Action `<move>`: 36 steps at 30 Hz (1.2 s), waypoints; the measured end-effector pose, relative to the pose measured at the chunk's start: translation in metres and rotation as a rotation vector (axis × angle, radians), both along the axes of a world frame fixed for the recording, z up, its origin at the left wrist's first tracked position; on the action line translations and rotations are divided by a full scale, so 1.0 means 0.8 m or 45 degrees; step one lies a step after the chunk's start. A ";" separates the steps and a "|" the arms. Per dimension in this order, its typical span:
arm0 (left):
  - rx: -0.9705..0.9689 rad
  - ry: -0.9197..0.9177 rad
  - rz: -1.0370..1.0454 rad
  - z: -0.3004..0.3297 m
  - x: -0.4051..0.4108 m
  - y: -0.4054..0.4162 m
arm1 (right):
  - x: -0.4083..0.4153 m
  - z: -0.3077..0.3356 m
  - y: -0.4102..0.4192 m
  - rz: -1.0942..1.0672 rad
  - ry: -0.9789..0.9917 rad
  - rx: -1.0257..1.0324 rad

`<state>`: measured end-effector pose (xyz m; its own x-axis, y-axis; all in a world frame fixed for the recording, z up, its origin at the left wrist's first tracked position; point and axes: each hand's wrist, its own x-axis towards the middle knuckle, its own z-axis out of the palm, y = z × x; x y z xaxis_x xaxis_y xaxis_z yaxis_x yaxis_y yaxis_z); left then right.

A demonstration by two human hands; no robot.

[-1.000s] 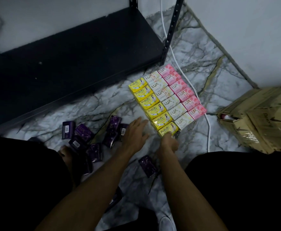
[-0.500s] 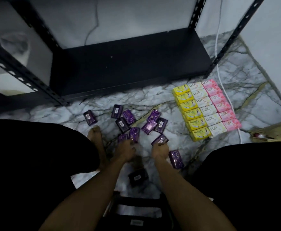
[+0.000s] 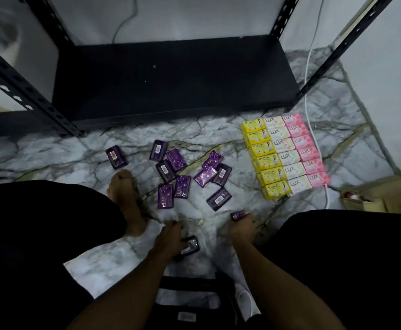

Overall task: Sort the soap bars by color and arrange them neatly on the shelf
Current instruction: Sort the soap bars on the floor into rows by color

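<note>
Each hand grips a purple bar: left hand (image 3: 168,242), right hand (image 3: 241,226), likely gathering strays near the yellow row (image 3: 265,158).

Both forearms were bare, with no sleeves, watch or rings showing. The left hand (image 3: 168,241) and right hand (image 3: 241,226) entered from the bottom centre of the frame. Black trousers (image 3: 40,234) covered the knees at lower left and lower right. A bare foot (image 3: 125,198) showed at centre left.
</note>
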<state>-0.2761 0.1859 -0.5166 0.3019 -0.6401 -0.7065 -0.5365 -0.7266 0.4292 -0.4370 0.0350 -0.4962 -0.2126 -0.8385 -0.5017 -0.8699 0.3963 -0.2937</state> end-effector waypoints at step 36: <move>-0.171 1.207 1.032 0.153 -0.034 -0.173 | -0.022 0.128 -0.052 -0.396 -1.565 0.392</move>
